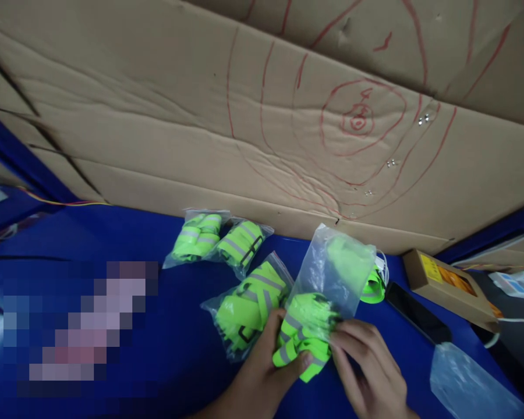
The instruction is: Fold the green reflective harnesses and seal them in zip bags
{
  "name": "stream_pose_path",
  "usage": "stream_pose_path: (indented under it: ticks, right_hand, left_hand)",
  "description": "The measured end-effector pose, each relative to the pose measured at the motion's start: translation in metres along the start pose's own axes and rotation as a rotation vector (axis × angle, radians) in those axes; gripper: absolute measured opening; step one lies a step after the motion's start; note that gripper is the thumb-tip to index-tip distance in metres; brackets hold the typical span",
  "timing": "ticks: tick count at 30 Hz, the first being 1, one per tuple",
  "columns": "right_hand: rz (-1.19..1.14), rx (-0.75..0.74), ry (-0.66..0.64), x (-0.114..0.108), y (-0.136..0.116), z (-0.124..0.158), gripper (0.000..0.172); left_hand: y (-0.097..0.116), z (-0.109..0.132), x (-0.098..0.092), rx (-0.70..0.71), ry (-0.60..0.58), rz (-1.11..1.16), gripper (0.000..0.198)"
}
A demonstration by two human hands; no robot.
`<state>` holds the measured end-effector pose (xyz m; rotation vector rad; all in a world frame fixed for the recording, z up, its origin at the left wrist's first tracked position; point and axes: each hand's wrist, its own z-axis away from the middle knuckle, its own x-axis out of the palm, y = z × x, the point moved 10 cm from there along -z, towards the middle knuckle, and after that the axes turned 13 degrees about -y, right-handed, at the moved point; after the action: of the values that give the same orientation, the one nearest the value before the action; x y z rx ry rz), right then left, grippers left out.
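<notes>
A rolled neon-green reflective strap (pixel 294 337) with silver-grey stripes sits partly inside a clear plastic bag (pixel 317 262). My left hand (pixel 273 366) is closed round the strap's lower left side, thumb across its front. With my right hand (pixel 369 361) I pinch the bag's edge at the right of the strap; the fingertips are partly hidden. Just left of my hands lies a bagged green strap (pixel 253 302) with a dark buckle. Behind the held bag, another green strap roll (pixel 373 288) shows in part.
Two more bagged straps (pixel 196 235) (pixel 240 244) lie at the back of the blue table (pixel 113 233), against a cardboard wall (pixel 157 116) with red rings. On the right are a black phone (pixel 419 314), a cardboard box (pixel 452 285) and a plastic bag (pixel 471 378). A pixelated patch covers the left.
</notes>
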<state>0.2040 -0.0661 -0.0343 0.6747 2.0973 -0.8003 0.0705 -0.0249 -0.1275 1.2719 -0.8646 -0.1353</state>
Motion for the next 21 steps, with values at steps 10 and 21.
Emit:
stream_pose_path:
  ticks: [10,21]
  right_hand:
    - [0.146,-0.187,-0.055,-0.002,-0.025,0.002,0.036]
    - [-0.647,0.291,0.098,0.025,0.031,-0.003,0.047]
  left_hand:
    - [0.0,-0.007,-0.009,0.07,0.002,0.095,0.077]
    - [0.01,-0.006,-0.011,0.136,0.038,0.098,0.051]
